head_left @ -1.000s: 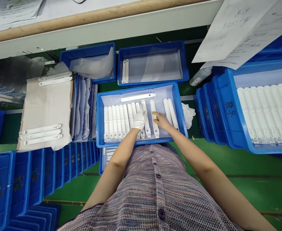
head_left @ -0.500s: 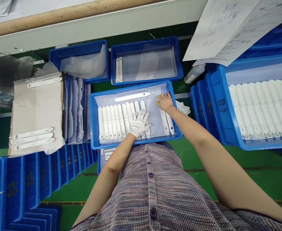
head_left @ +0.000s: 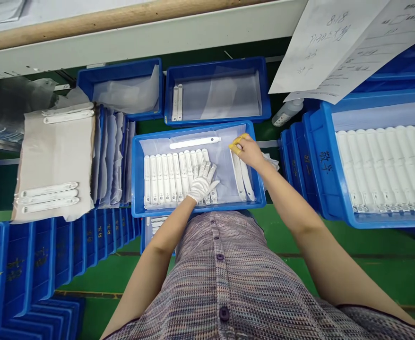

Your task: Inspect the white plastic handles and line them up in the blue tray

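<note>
A blue plastic tray (head_left: 135, 179) lined with clear film lies right in front of me, holding a tight row of white plastic strips (head_left: 163, 177). My left hand (head_left: 202, 184), in a white glove, rests with spread fingers on the right end of that row. One strip (head_left: 195, 142) lies crosswise near the far wall. My right hand (head_left: 246, 150), with yellow finger cots, hovers just above a pair of slanted strips (head_left: 242, 175) and holds nothing that I can see.
Further blue trays (head_left: 217, 71) stand beyond, one with two strips. At left is a beige sheet (head_left: 56, 160) bearing several strips. Stacked blue bins (head_left: 62, 250) line the left; a bin of white strips (head_left: 381, 165) sits right. Handwritten paper (head_left: 328, 47) overhangs the bin.
My right hand has shifted little since the last frame, and the two strips beneath it now slant more. Compared with a second ago, both hands have moved away from the middle strips.
</note>
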`<action>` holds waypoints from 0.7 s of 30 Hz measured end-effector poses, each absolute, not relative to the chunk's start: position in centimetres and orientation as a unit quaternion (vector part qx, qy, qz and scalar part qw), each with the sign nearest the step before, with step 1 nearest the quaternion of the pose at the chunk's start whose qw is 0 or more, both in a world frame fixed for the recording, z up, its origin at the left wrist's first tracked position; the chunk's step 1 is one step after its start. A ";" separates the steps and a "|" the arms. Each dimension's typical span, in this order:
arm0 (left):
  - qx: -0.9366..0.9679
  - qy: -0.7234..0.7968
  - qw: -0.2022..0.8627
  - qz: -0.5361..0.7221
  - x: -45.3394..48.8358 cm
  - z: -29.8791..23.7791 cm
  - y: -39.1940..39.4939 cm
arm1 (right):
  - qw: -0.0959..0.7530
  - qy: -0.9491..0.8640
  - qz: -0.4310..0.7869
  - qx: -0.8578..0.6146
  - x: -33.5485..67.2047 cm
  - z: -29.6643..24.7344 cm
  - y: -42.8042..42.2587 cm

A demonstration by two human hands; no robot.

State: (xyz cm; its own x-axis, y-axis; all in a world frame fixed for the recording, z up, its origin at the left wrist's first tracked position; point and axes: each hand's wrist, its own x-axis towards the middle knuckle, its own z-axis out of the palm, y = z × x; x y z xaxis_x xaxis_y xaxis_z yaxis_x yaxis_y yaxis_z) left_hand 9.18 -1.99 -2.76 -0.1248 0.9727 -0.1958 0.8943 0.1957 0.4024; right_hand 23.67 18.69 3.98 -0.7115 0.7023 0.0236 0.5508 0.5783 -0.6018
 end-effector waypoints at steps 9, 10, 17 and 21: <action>0.353 0.539 0.567 0.513 19.1 -3.5 0.6 | 0.246 -0.715 0.543 -0.365 29.2 3.1 10.8; 0.336 0.537 0.568 0.526 19.2 -3.8 0.6 | 0.217 -0.708 0.554 -0.380 29.9 2.3 10.3; 0.225 0.521 0.558 0.605 16.6 -1.8 1.0 | 0.241 -0.661 0.541 -0.461 31.3 1.5 8.0; 0.108 0.454 0.581 0.667 14.1 3.5 0.7 | 0.346 -0.499 0.675 -0.419 28.4 5.4 7.3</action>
State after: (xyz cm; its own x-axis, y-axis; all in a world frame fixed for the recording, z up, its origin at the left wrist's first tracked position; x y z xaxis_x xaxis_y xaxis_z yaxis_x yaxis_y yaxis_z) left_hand 14.10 0.68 3.54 -0.3013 0.8733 -0.3829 -0.6766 0.0872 0.7312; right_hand 28.44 7.25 5.41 -0.4088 0.8854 -0.2212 -0.0484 -0.2631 -0.9635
